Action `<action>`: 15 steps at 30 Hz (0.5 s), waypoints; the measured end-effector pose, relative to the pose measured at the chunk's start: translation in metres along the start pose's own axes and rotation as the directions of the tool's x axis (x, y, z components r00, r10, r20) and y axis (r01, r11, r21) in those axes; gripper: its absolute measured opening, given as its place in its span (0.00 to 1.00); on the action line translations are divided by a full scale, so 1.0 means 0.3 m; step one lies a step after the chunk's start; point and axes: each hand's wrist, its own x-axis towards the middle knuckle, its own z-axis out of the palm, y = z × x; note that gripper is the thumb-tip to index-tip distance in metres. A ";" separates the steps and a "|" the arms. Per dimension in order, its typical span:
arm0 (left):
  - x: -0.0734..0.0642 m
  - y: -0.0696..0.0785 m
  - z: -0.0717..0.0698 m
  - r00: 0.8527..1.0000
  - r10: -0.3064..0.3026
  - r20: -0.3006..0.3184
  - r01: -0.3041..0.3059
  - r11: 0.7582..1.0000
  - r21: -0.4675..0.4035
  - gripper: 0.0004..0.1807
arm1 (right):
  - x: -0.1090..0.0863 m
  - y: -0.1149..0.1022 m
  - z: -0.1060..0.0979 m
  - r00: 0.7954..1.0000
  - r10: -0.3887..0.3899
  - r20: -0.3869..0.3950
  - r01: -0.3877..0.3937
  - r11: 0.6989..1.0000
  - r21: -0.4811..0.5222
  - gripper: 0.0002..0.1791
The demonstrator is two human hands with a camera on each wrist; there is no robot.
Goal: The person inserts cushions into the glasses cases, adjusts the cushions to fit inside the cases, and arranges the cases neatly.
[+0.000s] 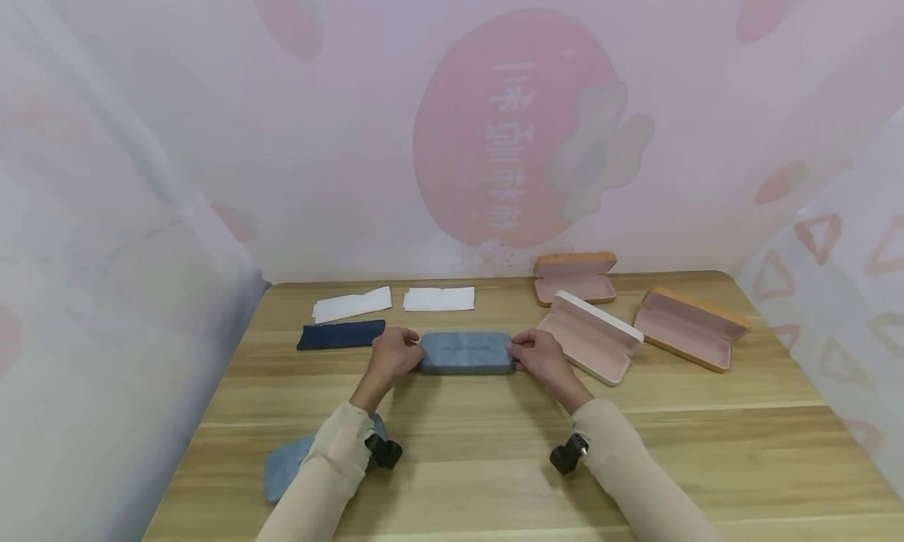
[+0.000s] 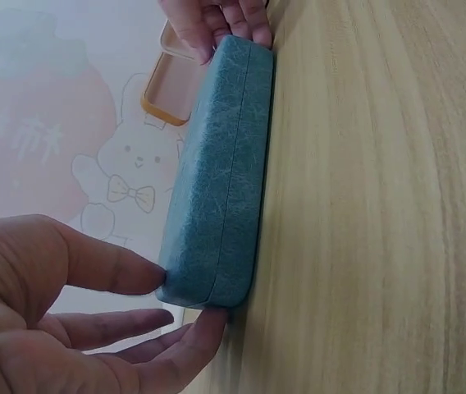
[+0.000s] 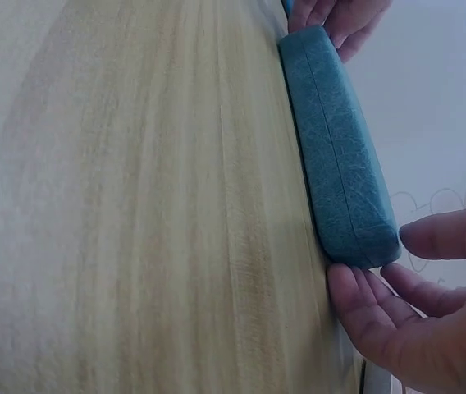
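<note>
A closed blue glasses case [image 1: 466, 352] lies lengthwise across the middle of the table in the head view, faint lettering on its lid. At its left end my left hand [image 1: 397, 352] holds the corner between thumb and fingertips. My right hand [image 1: 542, 354] grips the opposite end the same way. From the left wrist view, the thumb is at the top edge of the case [image 2: 221, 180] and a fingertip at its lower edge. The right wrist view has the seam of the case [image 3: 340, 156] running unbroken along its side, with fingertips low against the end.
Beneath my left forearm lies another blue case [image 1: 286, 467], partly hidden. A navy cloth [image 1: 339, 335] and white cloths [image 1: 351, 304] [image 1: 439, 299] lie at the back left. Open pink-lined cases stand at the right: a white one [image 1: 589, 342] and orange ones [image 1: 575, 279] [image 1: 688, 330].
</note>
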 end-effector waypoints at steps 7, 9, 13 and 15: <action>-0.001 0.003 -0.012 0.997 -0.018 0.080 0.020 1.000 -0.020 0.22 | -0.007 -0.015 0.019 1.000 -0.013 -0.022 0.013 1.000 0.003 0.14; 0.002 0.007 -0.018 0.994 -0.031 0.102 0.035 0.999 -0.035 0.23 | -0.009 -0.018 0.024 0.999 -0.018 -0.026 0.017 1.000 -0.007 0.14; 0.008 0.014 -0.026 0.988 -0.074 0.134 0.083 0.994 -0.066 0.23 | -0.013 -0.026 0.031 0.999 -0.011 -0.033 0.011 1.000 -0.027 0.16; 0.010 0.013 -0.030 0.985 -0.085 0.147 0.097 0.992 -0.075 0.23 | -0.017 -0.033 0.035 0.999 -0.017 -0.033 0.015 0.998 -0.056 0.17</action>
